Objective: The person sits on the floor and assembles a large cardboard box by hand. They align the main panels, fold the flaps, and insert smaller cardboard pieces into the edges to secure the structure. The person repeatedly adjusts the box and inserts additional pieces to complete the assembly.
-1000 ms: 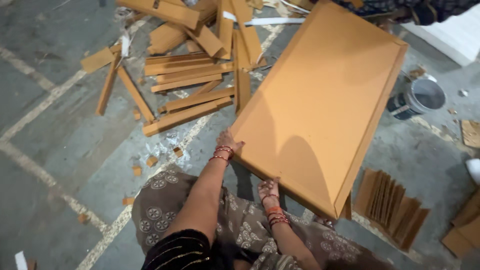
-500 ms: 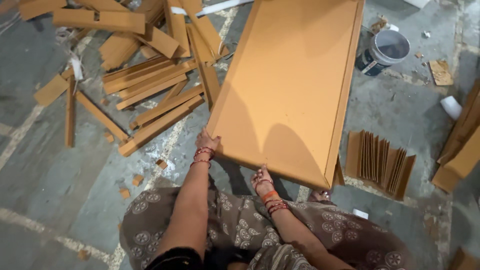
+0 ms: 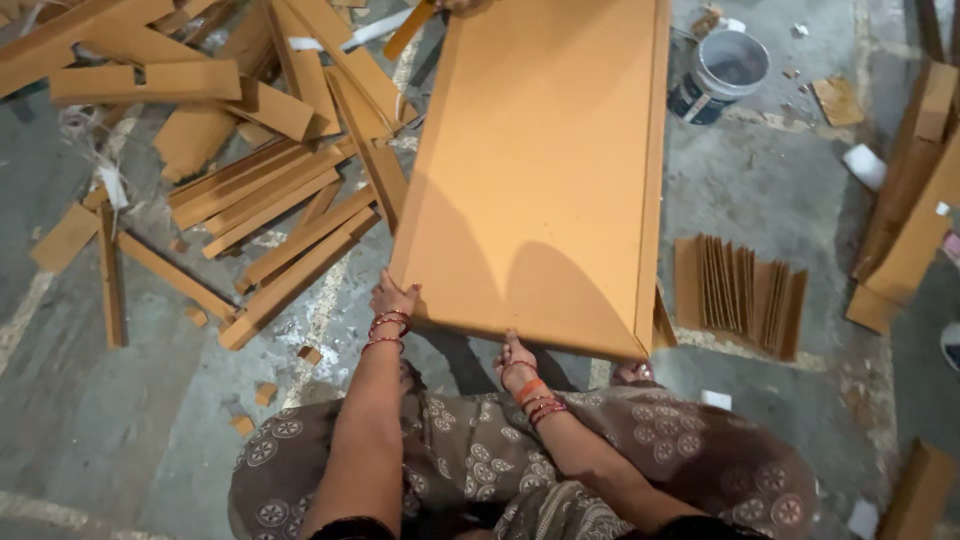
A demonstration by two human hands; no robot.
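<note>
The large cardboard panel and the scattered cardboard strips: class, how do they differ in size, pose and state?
The large cardboard panel is one broad, whole sheet; the cardboard strips are many narrow cut pieces. The panel is gripped at its near edge by the left hand and right hand; the strips lie loose and untouched on the floor. Both are the same tan cardboard.

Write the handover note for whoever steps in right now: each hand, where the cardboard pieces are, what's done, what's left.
Left hand: gripping the near left corner of the large flat cardboard box.
Right hand: holding the box's near edge from below, fingers hidden under it.
Box: folded into a shallow panel with its side edges turned, near end lifted off the floor; another person's hand seems to be at the far end, barely in view.
Around: loose cardboard strips piled to the left, a fanned stack of folded cardboard pieces to the right, a paint bucket beyond.
Done: box looks assembled. Left: probably setting it down; where is not visible.
</note>
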